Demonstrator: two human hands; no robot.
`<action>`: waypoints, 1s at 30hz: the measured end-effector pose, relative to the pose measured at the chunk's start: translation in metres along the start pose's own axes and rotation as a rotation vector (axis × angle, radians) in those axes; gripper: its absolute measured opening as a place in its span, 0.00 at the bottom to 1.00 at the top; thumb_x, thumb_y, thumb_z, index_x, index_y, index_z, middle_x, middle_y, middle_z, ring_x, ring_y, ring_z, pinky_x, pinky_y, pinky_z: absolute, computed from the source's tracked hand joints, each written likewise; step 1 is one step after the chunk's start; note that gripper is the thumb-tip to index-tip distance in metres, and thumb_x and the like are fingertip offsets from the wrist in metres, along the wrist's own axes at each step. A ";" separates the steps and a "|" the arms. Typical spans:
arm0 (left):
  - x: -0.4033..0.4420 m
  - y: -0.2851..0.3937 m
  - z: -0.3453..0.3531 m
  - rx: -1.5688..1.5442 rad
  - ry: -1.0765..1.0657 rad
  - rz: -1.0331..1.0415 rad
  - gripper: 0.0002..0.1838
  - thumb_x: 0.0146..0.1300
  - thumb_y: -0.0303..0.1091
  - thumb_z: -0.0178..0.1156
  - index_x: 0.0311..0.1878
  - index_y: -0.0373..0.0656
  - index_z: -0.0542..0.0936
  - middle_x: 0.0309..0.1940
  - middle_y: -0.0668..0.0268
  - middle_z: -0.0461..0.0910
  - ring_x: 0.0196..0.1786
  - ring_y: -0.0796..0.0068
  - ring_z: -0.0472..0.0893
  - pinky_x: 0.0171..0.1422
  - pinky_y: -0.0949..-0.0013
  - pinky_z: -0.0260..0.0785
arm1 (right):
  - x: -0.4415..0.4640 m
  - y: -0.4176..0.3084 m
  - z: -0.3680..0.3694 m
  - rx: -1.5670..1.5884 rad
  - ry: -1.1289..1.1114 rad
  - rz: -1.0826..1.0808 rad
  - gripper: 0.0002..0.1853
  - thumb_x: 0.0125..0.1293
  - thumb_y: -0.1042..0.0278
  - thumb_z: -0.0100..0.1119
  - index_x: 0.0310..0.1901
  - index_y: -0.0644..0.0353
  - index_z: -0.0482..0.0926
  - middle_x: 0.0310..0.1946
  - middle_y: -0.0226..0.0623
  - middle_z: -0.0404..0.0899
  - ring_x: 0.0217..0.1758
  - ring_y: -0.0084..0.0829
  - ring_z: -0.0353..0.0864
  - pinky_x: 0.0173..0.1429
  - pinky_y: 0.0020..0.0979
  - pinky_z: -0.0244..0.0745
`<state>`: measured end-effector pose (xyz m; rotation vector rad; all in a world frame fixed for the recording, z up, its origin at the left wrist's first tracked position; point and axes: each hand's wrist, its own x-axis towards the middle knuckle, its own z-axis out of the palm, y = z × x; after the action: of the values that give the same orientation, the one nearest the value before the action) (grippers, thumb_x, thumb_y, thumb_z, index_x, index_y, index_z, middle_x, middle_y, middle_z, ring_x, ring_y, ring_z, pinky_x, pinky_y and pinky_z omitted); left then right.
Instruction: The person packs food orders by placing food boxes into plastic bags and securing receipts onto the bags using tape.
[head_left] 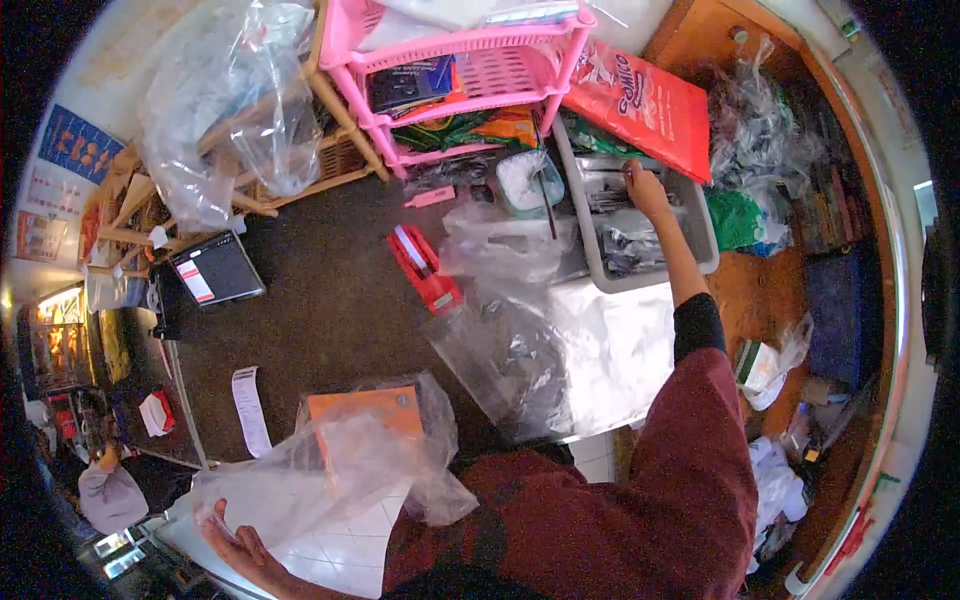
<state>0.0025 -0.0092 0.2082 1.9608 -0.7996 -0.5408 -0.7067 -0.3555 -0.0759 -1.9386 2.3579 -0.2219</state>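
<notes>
My right hand [645,188] reaches into a grey tray [709,256] at the upper right, its fingers closed at the tray's far part; what they grip is too small to make out. Small dark and clear packets [630,240] lie in the tray. At the lower left my left hand [235,540] is at the edge of a large clear plastic bag [350,450], fingers partly curled against the film. An orange box [375,415] shows through the bag near the table's front edge.
A red tape-like dispenser [425,270], a pink marker [430,197] and clear sheets [520,340] lie mid-table. Behind stand a pink rack [460,42], a white-filled tub [525,183] and a red bag [650,110]. At left are a tablet [218,268], a receipt [250,410] and a person [112,490].
</notes>
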 end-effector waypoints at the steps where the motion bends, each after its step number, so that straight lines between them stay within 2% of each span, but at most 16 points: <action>1: -0.002 0.011 0.011 -0.089 0.073 -0.095 0.18 0.60 0.44 0.50 0.36 0.35 0.69 0.26 0.55 0.66 0.26 0.65 0.65 0.35 0.57 0.63 | 0.001 0.001 0.002 -0.034 0.044 -0.004 0.21 0.58 0.64 0.52 0.53 0.57 0.62 0.26 0.55 0.75 0.33 0.55 0.75 0.39 0.51 0.70; 2: 0.000 0.008 0.015 -0.086 0.071 -0.099 0.18 0.60 0.44 0.50 0.36 0.35 0.69 0.26 0.55 0.66 0.26 0.65 0.65 0.35 0.57 0.63 | 0.003 0.001 0.004 -0.067 0.086 -0.008 0.25 0.57 0.63 0.53 0.56 0.55 0.59 0.26 0.56 0.75 0.33 0.54 0.76 0.39 0.51 0.70; 4: 0.002 0.007 0.026 0.360 -0.077 0.464 0.24 0.60 0.38 0.49 0.60 0.43 0.64 0.58 0.58 0.63 0.56 0.65 0.66 0.52 0.68 0.61 | 0.007 0.002 0.003 -0.105 0.048 0.020 0.25 0.56 0.61 0.55 0.55 0.55 0.62 0.28 0.54 0.76 0.33 0.53 0.76 0.39 0.49 0.71; 5: 0.002 0.009 0.026 0.364 -0.080 0.461 0.24 0.60 0.38 0.49 0.60 0.43 0.64 0.58 0.58 0.63 0.56 0.65 0.66 0.52 0.68 0.61 | 0.009 0.002 0.003 -0.151 -0.027 -0.038 0.24 0.56 0.62 0.55 0.54 0.56 0.64 0.31 0.52 0.76 0.35 0.51 0.76 0.41 0.48 0.71; 7: -0.003 0.043 0.049 0.597 0.102 0.171 0.19 0.58 0.41 0.52 0.39 0.31 0.70 0.32 0.48 0.69 0.32 0.55 0.68 0.40 0.56 0.63 | 0.008 -0.007 -0.009 -0.197 -0.108 -0.100 0.23 0.56 0.62 0.55 0.53 0.57 0.66 0.33 0.51 0.77 0.38 0.50 0.76 0.42 0.47 0.72; 8: -0.003 0.043 0.049 0.603 0.101 0.169 0.19 0.58 0.41 0.52 0.39 0.31 0.70 0.32 0.48 0.69 0.32 0.55 0.68 0.40 0.56 0.63 | 0.004 -0.017 -0.021 -0.303 -0.149 -0.139 0.21 0.56 0.62 0.54 0.51 0.58 0.68 0.36 0.49 0.76 0.41 0.49 0.75 0.44 0.46 0.71; 10: -0.002 0.042 0.049 0.536 0.129 0.147 0.24 0.55 0.42 0.56 0.45 0.29 0.70 0.39 0.43 0.70 0.41 0.47 0.68 0.47 0.53 0.61 | -0.001 -0.031 -0.040 -0.405 -0.191 -0.181 0.19 0.55 0.63 0.54 0.48 0.58 0.71 0.39 0.47 0.75 0.44 0.48 0.74 0.45 0.45 0.71; 12: -0.002 0.037 0.045 0.543 0.110 0.161 0.27 0.53 0.45 0.58 0.47 0.30 0.70 0.42 0.43 0.70 0.44 0.47 0.68 0.50 0.52 0.59 | -0.006 -0.034 -0.047 -0.437 -0.054 -0.250 0.15 0.56 0.64 0.52 0.45 0.57 0.74 0.41 0.46 0.74 0.48 0.47 0.73 0.47 0.45 0.71; 14: 0.001 0.024 0.034 0.544 0.083 0.173 0.30 0.51 0.48 0.59 0.49 0.31 0.70 0.45 0.42 0.70 0.46 0.47 0.69 0.54 0.52 0.57 | -0.003 -0.031 -0.046 -0.357 -0.098 -0.231 0.14 0.56 0.64 0.51 0.43 0.56 0.75 0.39 0.45 0.75 0.46 0.46 0.73 0.46 0.45 0.71; 16: 0.009 0.008 0.023 0.563 -0.156 0.519 0.25 0.59 0.38 0.50 0.60 0.43 0.63 0.58 0.57 0.63 0.57 0.62 0.66 0.60 0.59 0.54 | 0.004 -0.025 -0.043 -0.197 -0.171 -0.191 0.11 0.57 0.65 0.50 0.40 0.54 0.77 0.35 0.45 0.76 0.43 0.44 0.75 0.44 0.44 0.72; 17: 0.011 0.001 0.026 0.558 -0.159 0.521 0.25 0.59 0.38 0.50 0.60 0.43 0.63 0.58 0.57 0.63 0.57 0.62 0.66 0.60 0.59 0.54 | 0.005 -0.024 -0.039 -0.301 -0.111 -0.233 0.10 0.54 0.68 0.52 0.39 0.52 0.77 0.30 0.41 0.76 0.37 0.44 0.76 0.40 0.42 0.72; 18: 0.013 0.002 0.037 0.286 -0.034 0.398 0.19 0.62 0.41 0.48 0.54 0.41 0.67 0.51 0.61 0.67 0.34 0.76 0.56 0.37 0.73 0.46 | 0.003 -0.021 -0.042 -0.304 -0.108 -0.232 0.10 0.54 0.68 0.52 0.39 0.52 0.77 0.30 0.41 0.76 0.37 0.44 0.76 0.40 0.42 0.72; 20: 0.013 0.003 0.044 0.011 0.095 0.272 0.17 0.64 0.43 0.46 0.47 0.40 0.70 0.43 0.65 0.71 0.12 0.90 0.47 0.15 0.87 0.38 | -0.001 -0.016 -0.049 -0.225 0.195 -0.351 0.09 0.52 0.71 0.53 0.35 0.53 0.78 0.27 0.38 0.74 0.31 0.45 0.76 0.33 0.42 0.71; 24: 0.003 0.014 0.053 -0.021 0.108 0.220 0.16 0.64 0.43 0.47 0.44 0.40 0.71 0.40 0.65 0.70 0.12 0.89 0.47 0.14 0.86 0.37 | -0.033 -0.034 -0.105 -0.062 0.527 -0.200 0.05 0.56 0.68 0.54 0.32 0.53 0.79 0.24 0.35 0.71 0.27 0.42 0.75 0.31 0.39 0.69; 27: 0.003 0.020 0.059 -0.058 0.119 0.179 0.15 0.64 0.42 0.47 0.43 0.39 0.71 0.40 0.65 0.70 0.11 0.89 0.48 0.14 0.86 0.37 | -0.045 -0.038 -0.140 -0.027 0.622 -0.091 0.06 0.57 0.67 0.55 0.35 0.54 0.79 0.27 0.36 0.70 0.30 0.40 0.75 0.33 0.35 0.69; 30: 0.008 0.006 0.046 -0.039 0.127 0.157 0.16 0.65 0.42 0.46 0.43 0.38 0.71 0.40 0.65 0.70 0.11 0.89 0.48 0.14 0.86 0.37 | -0.062 -0.041 -0.173 0.062 0.638 -0.218 0.08 0.55 0.68 0.55 0.37 0.54 0.79 0.35 0.38 0.69 0.32 0.42 0.75 0.33 0.38 0.71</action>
<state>-0.0236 -0.0447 0.1903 1.8576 -0.8476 -0.3331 -0.6814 -0.2924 0.0998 -2.3542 2.4040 -1.0570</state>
